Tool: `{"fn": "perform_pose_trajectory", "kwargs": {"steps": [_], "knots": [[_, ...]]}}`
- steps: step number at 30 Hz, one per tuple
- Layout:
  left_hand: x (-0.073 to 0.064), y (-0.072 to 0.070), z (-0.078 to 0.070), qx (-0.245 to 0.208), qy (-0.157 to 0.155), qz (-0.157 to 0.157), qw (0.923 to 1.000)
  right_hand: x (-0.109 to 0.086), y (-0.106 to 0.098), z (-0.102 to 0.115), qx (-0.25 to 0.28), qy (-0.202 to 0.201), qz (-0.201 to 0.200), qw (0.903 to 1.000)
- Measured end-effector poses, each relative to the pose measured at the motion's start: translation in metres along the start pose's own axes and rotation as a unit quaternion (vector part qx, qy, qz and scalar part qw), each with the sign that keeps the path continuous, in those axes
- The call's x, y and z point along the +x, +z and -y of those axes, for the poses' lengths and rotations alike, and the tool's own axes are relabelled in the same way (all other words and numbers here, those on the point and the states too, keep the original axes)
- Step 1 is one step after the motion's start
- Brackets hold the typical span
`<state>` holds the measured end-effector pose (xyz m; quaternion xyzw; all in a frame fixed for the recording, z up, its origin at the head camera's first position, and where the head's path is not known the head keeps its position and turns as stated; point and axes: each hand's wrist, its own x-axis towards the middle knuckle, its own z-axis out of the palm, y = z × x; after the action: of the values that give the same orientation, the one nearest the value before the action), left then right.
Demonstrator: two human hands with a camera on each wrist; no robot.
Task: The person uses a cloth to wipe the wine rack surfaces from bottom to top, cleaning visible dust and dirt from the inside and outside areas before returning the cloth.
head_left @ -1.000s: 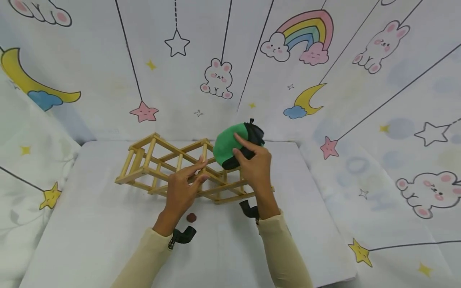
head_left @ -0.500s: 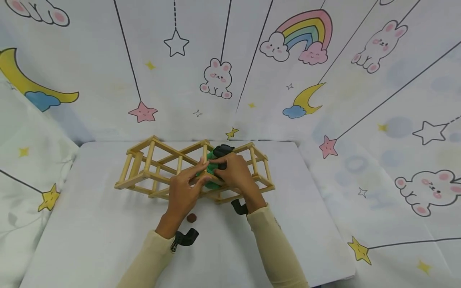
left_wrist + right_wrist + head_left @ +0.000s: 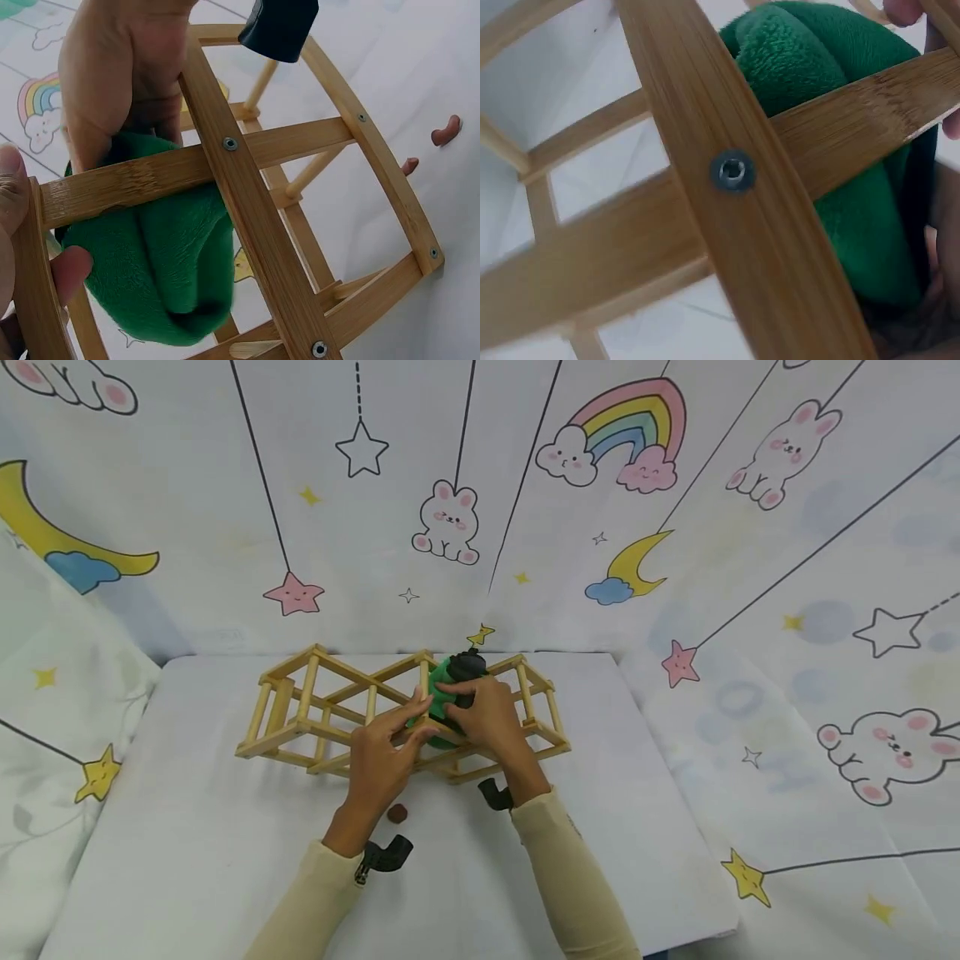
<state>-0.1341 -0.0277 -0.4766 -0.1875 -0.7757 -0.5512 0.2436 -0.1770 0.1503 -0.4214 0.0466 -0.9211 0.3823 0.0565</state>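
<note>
A folding wooden rack (image 3: 270, 741) of crossed slats and round rods stands on the white table. My left hand (image 3: 375, 760) grips its middle, thumb and fingers around the wood. My right hand (image 3: 489, 718) pinches a soft green-and-black plush item (image 3: 442, 677), whose exact kind I cannot tell. In the left wrist view the green plush (image 3: 150, 270) sits folded inside a rack opening, behind a slat (image 3: 135, 184). The right wrist view shows the plush (image 3: 795, 67) bulging past the bolted slats. My right fingertips are partly hidden by the plush and the rack.
A small brown piece (image 3: 397, 813) lies on the table (image 3: 187, 860) in front of the rack. Black wrist-worn camera parts (image 3: 388, 853) stick out beside both cuffs. A white cloth (image 3: 360, 543) printed with stars and rabbits rises behind the table.
My right hand has brought the plush down and left, from above the rack into its middle opening. The left hand keeps its grip on the rack.
</note>
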Motion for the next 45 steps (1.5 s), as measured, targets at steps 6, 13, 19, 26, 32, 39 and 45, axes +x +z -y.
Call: {"fn": "perform_pose_trajectory", "kwargs": {"steps": [6, 13, 19, 26, 32, 39, 45], "knots": [[0.001, 0.001, 0.000, 0.002, 0.006, 0.002, 1.0000, 0.001, 0.002, -0.003, 0.068, -0.031, -0.156, 0.9849], [0.000, -0.002, -0.002, -0.008, -0.004, -0.001, 1.0000, 0.001, -0.001, -0.002, -0.012, -0.041, 0.030, 0.9986], [0.002, 0.001, -0.003, -0.002, 0.003, -0.004, 1.0000, 0.005, 0.002, -0.004, 0.040, -0.070, -0.150, 0.9854], [0.000, 0.000, -0.005, -0.014, -0.001, -0.003, 0.9999, 0.002, 0.002, -0.003, -0.060, -0.042, -0.014, 0.9972], [-0.001, -0.001, -0.003, -0.005, -0.001, -0.008, 1.0000, 0.004, 0.009, -0.003, -0.080, -0.043, -0.032, 0.9954], [0.000, 0.002, -0.005, -0.012, -0.009, 0.006, 0.9999, 0.005, 0.004, -0.006, 0.012, -0.048, -0.152, 0.9872], [-0.001, -0.001, -0.005, -0.005, -0.012, 0.008, 0.9999, 0.003, 0.005, -0.003, -0.081, -0.036, 0.044, 0.9951]]}}
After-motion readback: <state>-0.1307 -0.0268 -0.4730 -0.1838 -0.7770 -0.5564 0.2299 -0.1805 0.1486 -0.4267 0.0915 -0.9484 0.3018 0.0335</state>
